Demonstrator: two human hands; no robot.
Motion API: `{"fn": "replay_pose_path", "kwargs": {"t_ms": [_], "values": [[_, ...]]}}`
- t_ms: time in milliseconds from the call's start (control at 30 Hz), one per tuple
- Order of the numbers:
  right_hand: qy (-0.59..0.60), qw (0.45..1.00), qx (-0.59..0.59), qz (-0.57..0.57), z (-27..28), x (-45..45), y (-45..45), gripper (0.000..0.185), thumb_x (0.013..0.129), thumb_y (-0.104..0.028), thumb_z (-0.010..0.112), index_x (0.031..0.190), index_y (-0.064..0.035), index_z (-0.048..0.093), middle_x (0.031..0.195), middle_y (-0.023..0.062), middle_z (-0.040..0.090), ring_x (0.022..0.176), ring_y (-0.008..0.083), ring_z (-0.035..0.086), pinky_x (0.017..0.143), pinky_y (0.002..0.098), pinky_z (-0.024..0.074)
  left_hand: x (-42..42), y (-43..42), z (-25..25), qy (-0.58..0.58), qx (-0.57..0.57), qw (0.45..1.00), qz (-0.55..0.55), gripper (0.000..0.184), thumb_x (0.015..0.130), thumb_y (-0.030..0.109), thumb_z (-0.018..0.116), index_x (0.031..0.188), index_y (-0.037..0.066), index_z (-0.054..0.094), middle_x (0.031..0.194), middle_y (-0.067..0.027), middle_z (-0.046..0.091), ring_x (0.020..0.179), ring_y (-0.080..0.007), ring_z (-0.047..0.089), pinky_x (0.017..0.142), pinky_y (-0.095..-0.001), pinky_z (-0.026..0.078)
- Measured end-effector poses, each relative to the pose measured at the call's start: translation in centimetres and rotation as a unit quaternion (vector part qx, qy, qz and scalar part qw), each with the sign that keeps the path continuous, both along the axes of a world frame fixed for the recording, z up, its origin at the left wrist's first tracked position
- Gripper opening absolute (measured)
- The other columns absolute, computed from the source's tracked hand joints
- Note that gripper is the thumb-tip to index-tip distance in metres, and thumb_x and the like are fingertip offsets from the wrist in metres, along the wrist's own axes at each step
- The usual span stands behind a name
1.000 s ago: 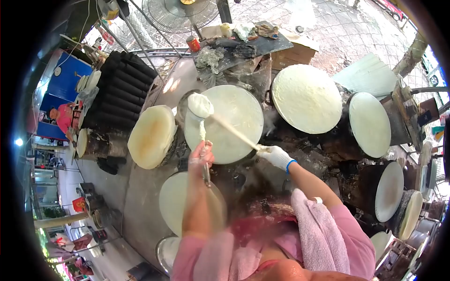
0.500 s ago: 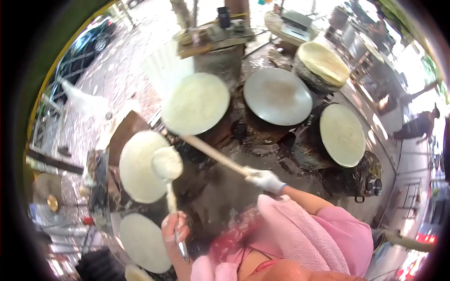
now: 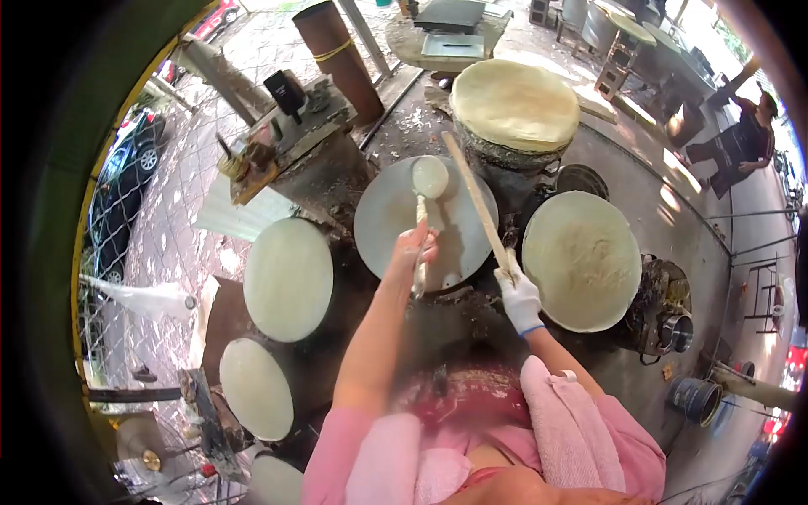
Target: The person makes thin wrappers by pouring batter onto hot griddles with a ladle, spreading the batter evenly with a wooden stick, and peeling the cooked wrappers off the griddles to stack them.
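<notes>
My left hand (image 3: pixel 414 246) is closed round the handle of a ladle (image 3: pixel 430 176), whose round bowl of pale batter is over a grey griddle (image 3: pixel 383 215). In my right hand (image 3: pixel 518 295), which wears a white glove, is a long wooden stick (image 3: pixel 475 198) that slants up across the griddle's right edge. To the right of the glove lies a griddle covered with pale batter (image 3: pixel 581 261). A coated griddle (image 3: pixel 289 279) stands to the left.
Behind the grey griddle is a tall stack of flatbreads (image 3: pixel 515 105). Another coated griddle (image 3: pixel 257 389) is at the lower left. A cluttered stand (image 3: pixel 311 139) is at the back left, and a metal bucket (image 3: pixel 696 400) at the right. A person (image 3: pixel 736 143) stands at the far right.
The view has turned to the right. My left hand has carried the ladle from the coated griddles to the grey one. The stick has swung more upright.
</notes>
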State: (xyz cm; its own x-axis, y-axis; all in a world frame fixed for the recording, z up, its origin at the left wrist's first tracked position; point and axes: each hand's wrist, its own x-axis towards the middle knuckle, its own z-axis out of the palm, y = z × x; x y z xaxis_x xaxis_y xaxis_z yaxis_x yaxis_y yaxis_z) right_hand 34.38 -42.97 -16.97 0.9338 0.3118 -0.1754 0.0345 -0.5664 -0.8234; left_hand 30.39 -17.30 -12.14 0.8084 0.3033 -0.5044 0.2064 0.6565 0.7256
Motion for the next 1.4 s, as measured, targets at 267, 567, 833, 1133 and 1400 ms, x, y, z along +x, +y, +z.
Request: {"fn": "replay_pose_path", "kwargs": {"t_ms": [267, 567, 833, 1133, 1400], "values": [[0.015, 0.982, -0.191, 0.003, -6.7, 1.6, 2.9, 0.058, 0.094, -0.048, 0.055, 0.148, -0.0288, 0.042, 0.085, 0.0224, 0.067, 0.074, 0.0396, 0.066, 0.066, 0.0523, 0.0498, 5.7, 2.1, -11.8, 0.098, 0.333, 0.937, 0.029, 0.037, 0.093, 0.03, 0.067, 0.1, -0.005, 0.056, 0.078, -0.0113, 0.06, 0.066, -0.022, 0.059, 0.062, -0.0373, 0.047], [-0.029, 0.996, -0.077, -0.032, -3.6, 0.5, 7.1, 0.05, 0.092, -0.036, 0.066, 0.138, -0.0183, 0.056, 0.081, 0.0084, 0.069, 0.071, 0.0158, 0.064, 0.07, 0.0312, 0.0522, -4.8, 10.7, -4.0, 0.01, 0.6, 0.79, 0.122, 0.036, 0.096, 0.025, 0.061, 0.117, -0.003, 0.056, 0.09, -0.0155, 0.064, 0.078, -0.0225, 0.06, 0.073, -0.0347, 0.049], [0.125, 0.991, -0.001, 0.046, -2.1, 2.0, 10.3, 0.051, 0.092, -0.037, 0.067, 0.134, -0.0106, 0.059, 0.086, 0.0058, 0.07, 0.074, 0.0124, 0.063, 0.072, 0.0276, 0.051, -13.0, 13.4, -5.0, 0.058, 0.415, 0.906, 0.06, 0.022, 0.096, 0.016, 0.058, 0.108, -0.002, 0.059, 0.08, -0.004, 0.058, 0.066, -0.0114, 0.053, 0.062, -0.0285, 0.046], [0.272, 0.955, 0.048, 0.108, -5.8, 5.1, 11.8, 0.048, 0.091, -0.035, 0.066, 0.132, -0.0108, 0.061, 0.078, 0.0071, 0.068, 0.071, 0.0119, 0.062, 0.067, 0.0296, 0.0485, -17.5, 8.8, -0.6, 0.152, 0.212, 0.948, 0.181, 0.012, 0.098, 0.015, 0.057, 0.095, 0.004, 0.054, 0.064, 0.0006, 0.048, 0.047, -0.0052, 0.043, 0.039, -0.0217, 0.033], [0.088, 0.979, -0.002, 0.182, -7.1, 12.5, 8.1, 0.045, 0.091, -0.034, 0.065, 0.13, -0.0109, 0.062, 0.099, 0.0164, 0.073, 0.088, 0.0169, 0.069, 0.08, 0.0303, 0.0514, -17.0, 5.2, 2.6, 0.113, 0.247, 0.928, 0.253, 0.013, 0.101, 0.016, 0.052, 0.097, 0.003, 0.051, 0.062, -0.001, 0.047, 0.039, -0.0084, 0.039, 0.034, -0.0233, 0.031]]}}
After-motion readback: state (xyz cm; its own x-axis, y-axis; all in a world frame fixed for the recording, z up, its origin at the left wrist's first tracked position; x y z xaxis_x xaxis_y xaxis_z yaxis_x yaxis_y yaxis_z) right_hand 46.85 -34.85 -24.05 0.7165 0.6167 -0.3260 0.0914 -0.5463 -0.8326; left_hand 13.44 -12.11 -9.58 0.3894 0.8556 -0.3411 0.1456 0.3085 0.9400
